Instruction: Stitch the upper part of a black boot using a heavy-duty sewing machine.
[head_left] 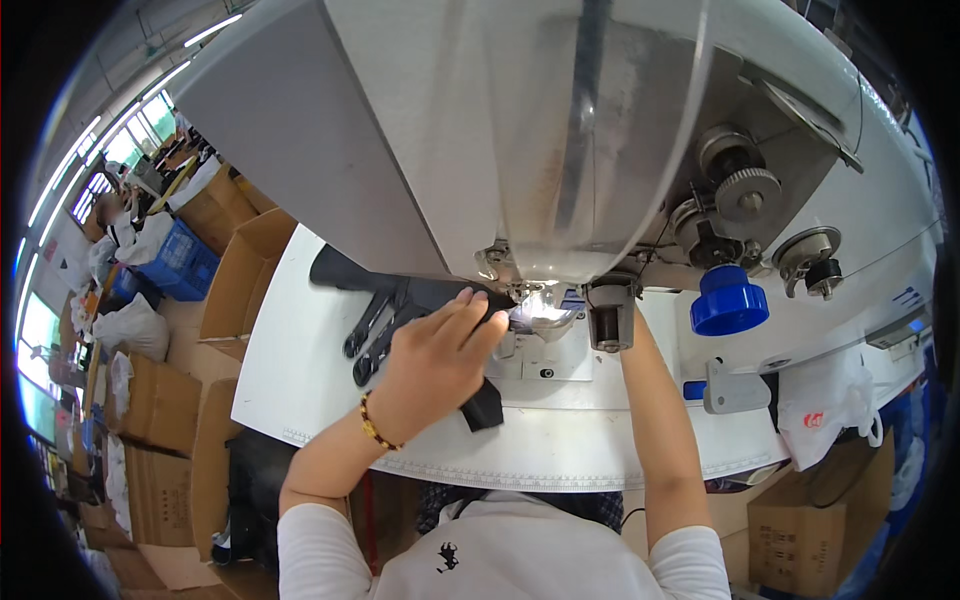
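Black fabric (425, 292) lay beneath my left hand (440, 350) at the sewing machine (400, 110).
My fingers stretched palm-down across it, tips just beside the lit needle area (548, 303); with my thumb hidden, I can't tell whether they pinched it. Cloth spread left beyond my fingers, and a dark flap (485, 407) showed below my palm. My right hand was out of sight behind the machine, its grip unknown, only the forearm (662, 420) showing. Farther right hung a white plastic bag (825, 395).
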